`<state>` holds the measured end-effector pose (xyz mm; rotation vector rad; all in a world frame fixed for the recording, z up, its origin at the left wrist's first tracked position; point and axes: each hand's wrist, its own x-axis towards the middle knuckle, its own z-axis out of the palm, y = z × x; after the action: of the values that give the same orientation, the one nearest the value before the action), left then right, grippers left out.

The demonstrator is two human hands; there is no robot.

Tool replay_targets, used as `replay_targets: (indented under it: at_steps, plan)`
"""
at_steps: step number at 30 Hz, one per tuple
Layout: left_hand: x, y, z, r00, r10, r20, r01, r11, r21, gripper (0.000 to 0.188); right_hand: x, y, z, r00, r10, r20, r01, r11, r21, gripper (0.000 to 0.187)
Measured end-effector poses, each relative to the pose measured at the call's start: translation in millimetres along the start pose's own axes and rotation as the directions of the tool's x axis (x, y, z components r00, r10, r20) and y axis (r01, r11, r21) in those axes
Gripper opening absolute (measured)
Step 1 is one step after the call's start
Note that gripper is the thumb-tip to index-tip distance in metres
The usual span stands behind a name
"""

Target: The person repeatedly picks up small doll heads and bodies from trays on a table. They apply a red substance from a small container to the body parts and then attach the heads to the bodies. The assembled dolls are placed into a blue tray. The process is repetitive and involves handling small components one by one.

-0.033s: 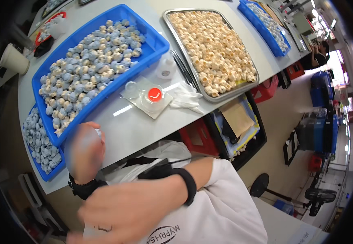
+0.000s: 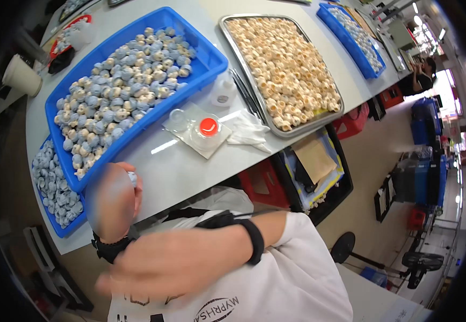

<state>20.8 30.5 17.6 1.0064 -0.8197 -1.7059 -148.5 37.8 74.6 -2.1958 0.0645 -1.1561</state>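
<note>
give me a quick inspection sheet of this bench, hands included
surface: pale grey table, long.
job's things: large blue tray of small grey-white pieces; left hand holds one small piece, blurred.
clutter: metal tray of tan pieces, red-capped bottle, paper cup, white cloth.
hands: right hand blurred, grip cannot be told.
cables: nothing seen.
surroundings: crates under table, another person far right.
</note>
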Motion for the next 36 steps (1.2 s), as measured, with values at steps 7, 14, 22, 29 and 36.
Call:
replay_targets:
  at_steps: [7,14,22,29,36]
  plan:
    - [-3.0,-5.4,-15.0,0.999,-0.027,0.037,0.03,0.996,-0.078,0.036,-52.0,25.5,10.2,0.872,0.489,-0.026,-0.426,0.783,0.454,0.029]
    - [-8.2,-6.9,-11.1,0.999,-0.007,0.035,0.003,0.992,0.124,0.041,-56.8,27.2,11.8,0.815,0.567,-0.122,-0.469,0.767,0.437,0.022]
    - [-7.8,-19.1,-5.5,0.95,-0.217,0.225,0.162,0.957,0.241,0.035,-68.0,14.7,14.5,0.733,0.562,-0.383,-0.459,0.824,0.332,0.021]
    - [-9.8,-19.5,2.6,0.941,-0.21,0.267,0.14,0.956,0.258,0.038,-76.9,13.5,20.5,0.735,0.52,-0.436,-0.443,0.854,0.271,0.021]
    - [-6.1,-17.8,3.7,0.933,-0.187,0.308,0.102,0.957,0.272,0.041,-77.5,8.2,19.4,0.728,0.492,-0.477,-0.379,0.869,0.319,0.021]
